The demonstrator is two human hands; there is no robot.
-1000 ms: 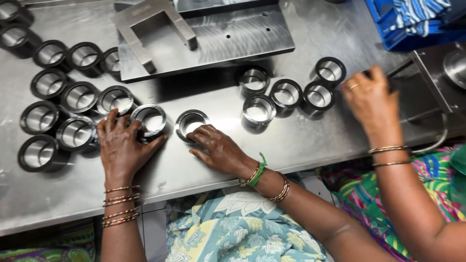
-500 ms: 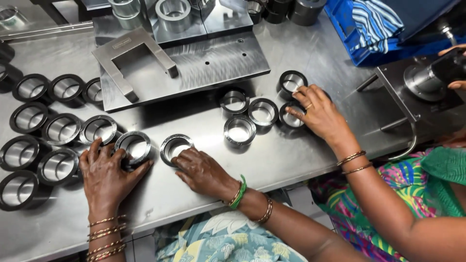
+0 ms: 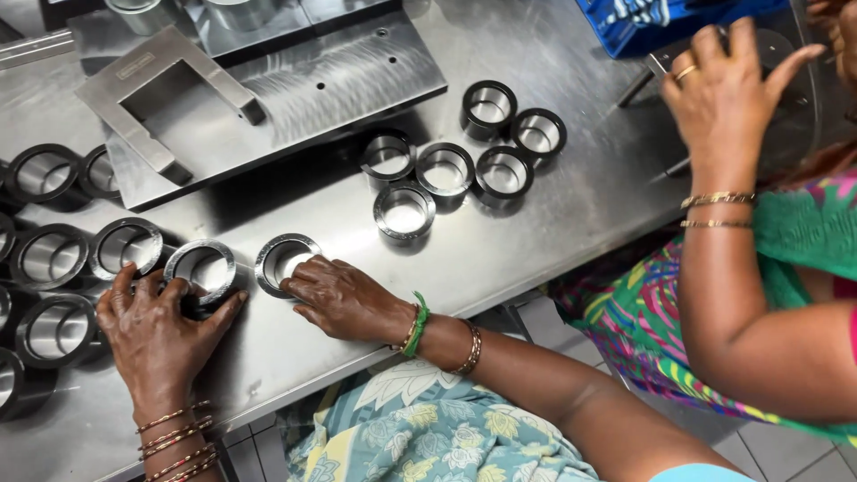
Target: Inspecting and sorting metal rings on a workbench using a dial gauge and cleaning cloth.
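Observation:
My left hand cups a short steel ring that stands on the metal table, fingers curled around its near side. My right hand lies next to it, fingertips curled on the rim of a second steel ring. The two rings stand side by side, nearly touching. More rings of the same kind crowd the table's left side, just beyond my left hand.
A cluster of several rings stands mid-table. Behind it lies a thick steel plate with a U-shaped bracket. A co-worker's hand hovers at the right by a blue crate.
The co-worker's hand has lifted off the middle cluster of rings and moved up to the right. My own hands have stayed on their two rings.

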